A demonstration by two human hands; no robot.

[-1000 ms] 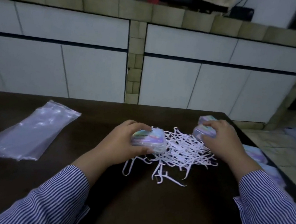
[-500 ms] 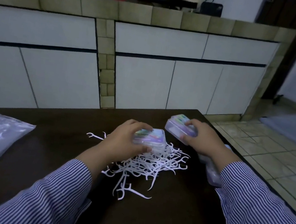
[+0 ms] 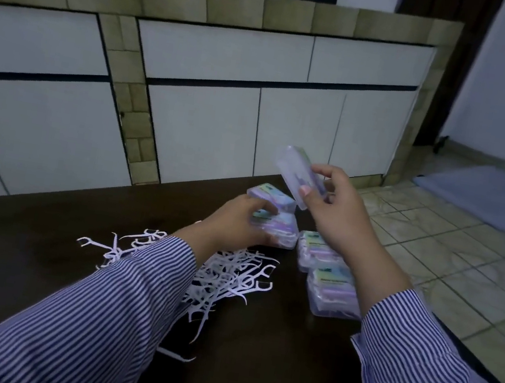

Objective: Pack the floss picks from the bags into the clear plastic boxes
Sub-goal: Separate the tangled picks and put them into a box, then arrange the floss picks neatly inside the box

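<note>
One box [image 3: 300,175] lifted by right hand [image 3: 336,216].

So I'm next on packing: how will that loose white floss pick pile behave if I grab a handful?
The floss pick pile looks tangled, so picks probably snag and trail out. They seem thin and light, likely scattering across the table.

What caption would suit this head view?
Right hand lifts a clear box; left hand holds another beside loose floss picks.

The labels on the clear plastic boxes [image 3: 334,283] right of centre are too blurred to read.
</note>
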